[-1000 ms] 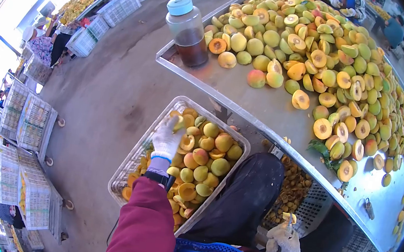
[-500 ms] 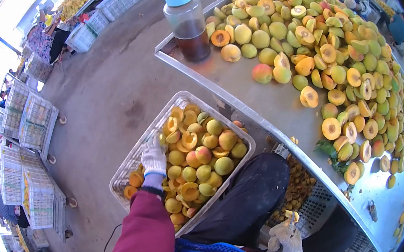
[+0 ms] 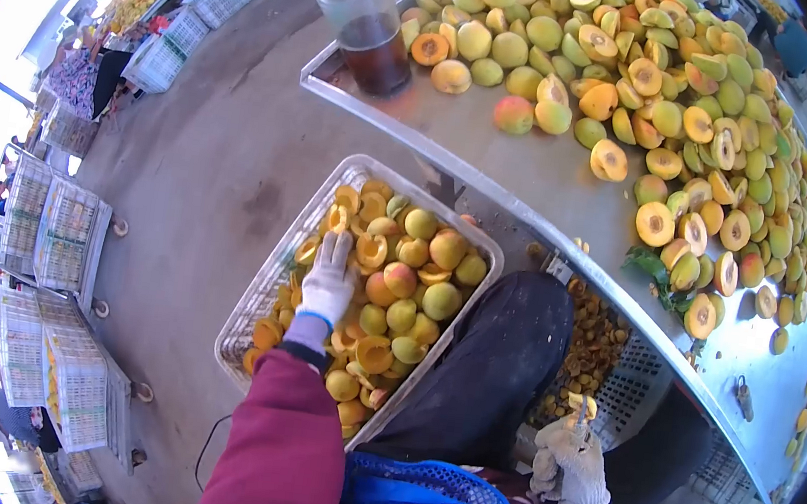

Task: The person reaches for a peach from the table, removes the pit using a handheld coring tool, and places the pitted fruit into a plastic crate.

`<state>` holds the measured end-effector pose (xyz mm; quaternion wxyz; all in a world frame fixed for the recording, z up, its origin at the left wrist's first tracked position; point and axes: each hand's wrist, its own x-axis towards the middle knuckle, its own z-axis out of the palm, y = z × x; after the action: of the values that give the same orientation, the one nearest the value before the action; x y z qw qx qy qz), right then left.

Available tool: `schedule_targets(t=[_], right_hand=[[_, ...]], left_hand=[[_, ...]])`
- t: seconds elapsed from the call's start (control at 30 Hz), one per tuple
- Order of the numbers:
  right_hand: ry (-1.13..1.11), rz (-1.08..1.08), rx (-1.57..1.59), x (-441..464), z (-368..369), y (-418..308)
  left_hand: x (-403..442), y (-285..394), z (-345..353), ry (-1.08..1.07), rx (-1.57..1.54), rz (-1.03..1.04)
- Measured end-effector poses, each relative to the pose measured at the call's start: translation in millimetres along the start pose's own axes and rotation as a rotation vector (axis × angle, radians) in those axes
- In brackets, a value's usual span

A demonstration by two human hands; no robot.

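My left hand [image 3: 327, 283], in a white glove, lies flat with fingers stretched over the peach halves [image 3: 373, 352] on the left side of a white plastic crate [image 3: 229, 340]. It is open, and I see nothing gripped in it. My right hand [image 3: 573, 469], in a soiled knit glove, is closed around a small metal-tipped tool [image 3: 584, 412] low beside my leg. A yellow-orange piece of peach [image 3: 577, 402] sits at the tool's tip. Its handle is hidden inside my fingers.
A metal table [image 3: 493, 177] on the right bears a heap of cut peaches [image 3: 682, 115], a jar of dark liquid [image 3: 363, 25] and a small metal object [image 3: 744, 398]. Beneath it, another crate [image 3: 634, 381] stands by brown fruit bits [image 3: 594, 341]. Stacked crates [image 3: 73, 237] on carts stand left.
My left hand has shifted right and its fingers now lie spread on the fruit. My right hand keeps its hold on the tool. The whole view has shifted slightly.
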<state>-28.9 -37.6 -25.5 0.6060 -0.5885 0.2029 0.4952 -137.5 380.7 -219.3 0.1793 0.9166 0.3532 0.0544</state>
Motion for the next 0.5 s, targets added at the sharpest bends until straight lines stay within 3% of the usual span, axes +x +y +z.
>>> schedule_targets(t=[0.13,0.23,0.37,0.5], right_hand=[[-0.018,-0.084,-0.019,-1.2,-0.5,5.3],[-0.013,-0.12,-0.003,-5.7,-3.9,9.7],[-0.035,-0.143,-0.03,-9.4,-0.7,9.4],[-0.056,-0.128,-0.065,-8.9,3.8,11.1]], left_hand=[[-19.5,25.0,-44.9,-0.118,-0.04,-0.061],[-71.6,28.7,-49.3,0.062,-0.252,0.0],[-146.4,6.7,-58.0,0.066,-0.164,-0.069],[-208.1,-22.2,-62.1,0.079,-0.023,-0.286]])
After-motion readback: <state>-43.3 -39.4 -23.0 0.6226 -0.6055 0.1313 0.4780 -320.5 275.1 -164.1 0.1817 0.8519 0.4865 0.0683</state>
